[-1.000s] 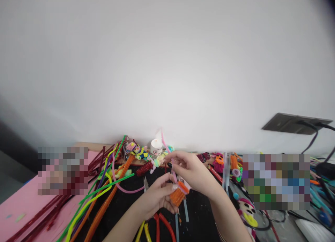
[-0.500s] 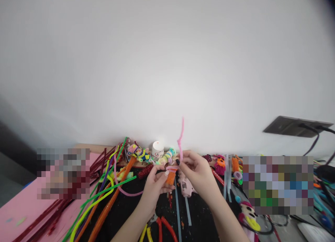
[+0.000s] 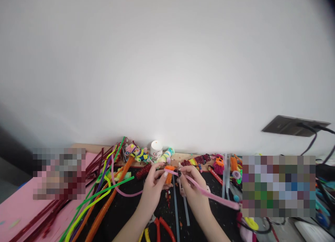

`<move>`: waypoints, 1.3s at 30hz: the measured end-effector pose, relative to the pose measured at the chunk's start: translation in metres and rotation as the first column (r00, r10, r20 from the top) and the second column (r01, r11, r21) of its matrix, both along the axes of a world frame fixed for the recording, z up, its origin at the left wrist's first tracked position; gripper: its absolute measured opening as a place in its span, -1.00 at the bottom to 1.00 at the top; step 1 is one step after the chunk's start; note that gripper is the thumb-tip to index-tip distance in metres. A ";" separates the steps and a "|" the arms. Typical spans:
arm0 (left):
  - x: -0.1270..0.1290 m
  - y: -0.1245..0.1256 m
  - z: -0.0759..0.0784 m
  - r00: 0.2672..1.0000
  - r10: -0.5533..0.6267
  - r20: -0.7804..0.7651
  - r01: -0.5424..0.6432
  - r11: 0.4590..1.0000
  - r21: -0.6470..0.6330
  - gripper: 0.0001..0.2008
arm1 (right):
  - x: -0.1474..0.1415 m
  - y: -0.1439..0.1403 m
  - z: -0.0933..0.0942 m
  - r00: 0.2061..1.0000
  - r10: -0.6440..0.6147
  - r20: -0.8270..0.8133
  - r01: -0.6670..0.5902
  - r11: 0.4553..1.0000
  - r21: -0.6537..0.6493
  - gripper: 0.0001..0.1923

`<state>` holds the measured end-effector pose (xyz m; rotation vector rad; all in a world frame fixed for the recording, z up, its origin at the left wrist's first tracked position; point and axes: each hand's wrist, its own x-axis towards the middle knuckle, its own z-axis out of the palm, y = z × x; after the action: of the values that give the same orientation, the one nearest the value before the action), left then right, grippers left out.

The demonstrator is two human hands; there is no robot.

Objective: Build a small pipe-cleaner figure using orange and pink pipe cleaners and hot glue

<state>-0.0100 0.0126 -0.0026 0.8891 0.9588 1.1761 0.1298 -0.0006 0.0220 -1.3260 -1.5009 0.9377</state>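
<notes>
Head view: pink pipe cleaner [image 3: 209, 194], upright half a second ago, now trails down-right across the right hand [image 3: 193, 187], whose fingertips pinch its end. Left hand [image 3: 153, 186] fingers clamp the orange coil [image 3: 169, 174] over the black mat [image 3: 123, 210], just beside the white jar [image 3: 156, 149].

White jar [image 3: 156, 149], red-handled pliers [image 3: 162, 228]

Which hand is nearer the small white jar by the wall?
Left. The left hand sits just below the small white jar; the right hand, pinching a pink pipe cleaner, lies farther right.
</notes>
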 end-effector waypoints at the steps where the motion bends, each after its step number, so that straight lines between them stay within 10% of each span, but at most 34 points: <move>1: 0.000 0.000 -0.001 1.000 -0.008 -0.014 0.008 1.000 0.014 -0.57 | 0.000 -0.001 -0.001 0.998 -0.064 -0.025 0.065 0.998 0.012 -0.83; 15: 0.001 -0.002 0.004 0.927 -0.122 0.355 0.190 0.968 -0.164 -0.65 | 0.019 -0.008 -0.004 0.993 -0.115 0.025 0.107 0.970 0.218 -0.72; 25: -0.008 -0.009 -0.001 0.678 -0.509 0.530 0.638 0.766 -0.082 -0.81 | 0.018 -0.014 -0.020 0.962 0.058 0.266 -0.167 0.897 0.410 -0.50; 39: -0.014 -0.009 -0.009 0.487 -0.628 0.607 0.769 0.637 0.043 -0.75 | 0.008 -0.022 -0.022 0.939 0.170 0.298 -0.285 0.869 0.403 -0.49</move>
<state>-0.0241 0.0032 -0.0112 0.5643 0.1431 0.5041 0.1381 -0.0228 -0.0003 -0.9695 -1.9669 0.5267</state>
